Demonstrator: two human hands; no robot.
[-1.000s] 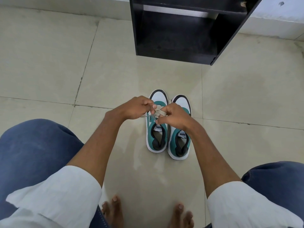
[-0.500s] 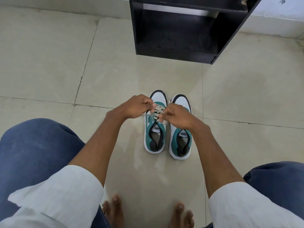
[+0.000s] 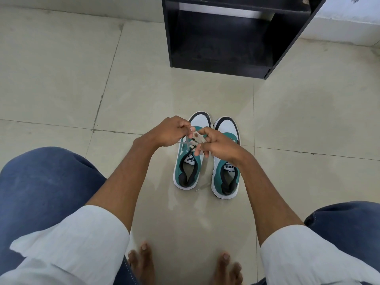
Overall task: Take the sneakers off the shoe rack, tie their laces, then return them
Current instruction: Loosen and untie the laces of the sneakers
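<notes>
Two teal and white sneakers stand side by side on the tiled floor, toes pointing away from me. Over the left sneaker (image 3: 186, 171) both hands work its beige laces (image 3: 197, 137). My left hand (image 3: 170, 131) pinches one lace strand; my right hand (image 3: 218, 145) grips a loop of the same lace. The right sneaker (image 3: 226, 175) sits partly under my right wrist, and its laces are hidden. A loose lace end lies on the floor between the heels.
A black shoe rack (image 3: 226, 38) stands on the floor beyond the sneakers, its lower shelf holding nothing. My knees in blue jeans flank the view, and my bare feet (image 3: 144, 262) rest at the bottom. A white wall base runs behind the rack.
Both hands have lifted slightly and drawn the lace of the left sneaker upward into a loop. The sneakers have stayed in place.
</notes>
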